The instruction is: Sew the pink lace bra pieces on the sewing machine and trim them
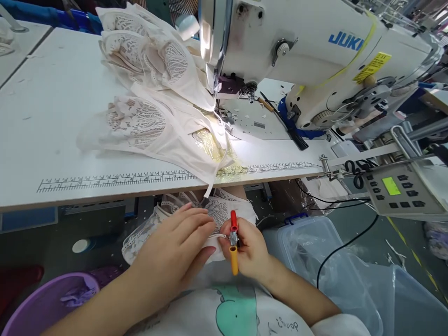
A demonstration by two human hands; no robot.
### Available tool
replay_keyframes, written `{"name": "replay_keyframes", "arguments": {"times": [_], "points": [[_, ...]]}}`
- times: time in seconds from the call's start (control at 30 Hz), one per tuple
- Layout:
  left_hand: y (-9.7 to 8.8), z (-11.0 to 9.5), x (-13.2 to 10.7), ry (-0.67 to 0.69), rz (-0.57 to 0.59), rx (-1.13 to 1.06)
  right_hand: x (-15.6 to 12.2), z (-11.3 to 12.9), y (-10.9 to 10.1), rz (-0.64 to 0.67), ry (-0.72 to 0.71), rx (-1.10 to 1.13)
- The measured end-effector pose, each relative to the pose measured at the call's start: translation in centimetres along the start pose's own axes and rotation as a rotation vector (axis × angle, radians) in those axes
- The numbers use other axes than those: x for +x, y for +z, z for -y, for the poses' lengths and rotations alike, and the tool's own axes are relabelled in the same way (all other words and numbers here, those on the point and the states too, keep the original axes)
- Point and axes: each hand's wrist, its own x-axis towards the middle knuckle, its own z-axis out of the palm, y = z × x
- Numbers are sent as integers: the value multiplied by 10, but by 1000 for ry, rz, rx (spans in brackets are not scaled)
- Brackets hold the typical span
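In my right hand point(254, 249) is a pair of small snips point(233, 240) with one red and one orange handle. The right thumb and forefinger are close to a thin white strap edge, but I cannot tell if they pinch it. My left hand point(177, 242) is held flat, fingers stretched out, over a white lace bra point(220, 210) in my lap. That bra is partly hidden by both hands and the table edge. Above on the table, more white lace bras point(140, 121) lie heaped, one under the needle area with a strap hanging over the front edge.
A JUKI sewing machine point(301, 42) stands over the white table point(63, 126), which has a printed ruler along its front. A black-handled tool point(297, 139) lies beside the needle plate. Its control panel point(402, 186) is at right. Below are clear plastic bins point(315, 247) and a purple basket point(38, 303).
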Motion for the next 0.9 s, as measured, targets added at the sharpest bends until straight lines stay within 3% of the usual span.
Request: {"name": "replay_keyframes", "arguments": {"times": [0.1,0.27,0.4,0.63,0.8,0.9], "points": [[11,-1,3,-129,97,-197,0,4,-1,44,33,-16],[12,4,4,-637,266,-758,-2,3,-4,70,129,79],[7,5,5,-858,281,-959,-3,2,-6,86,180,67],[4,6,9,-757,209,-694,0,8,-7,84,145,116],[-7,2,21,-643,161,-564,3,12,-5,72,249,213],[-11,1,23,-601,169,-515,6,15,-4,102,238,204]]}}
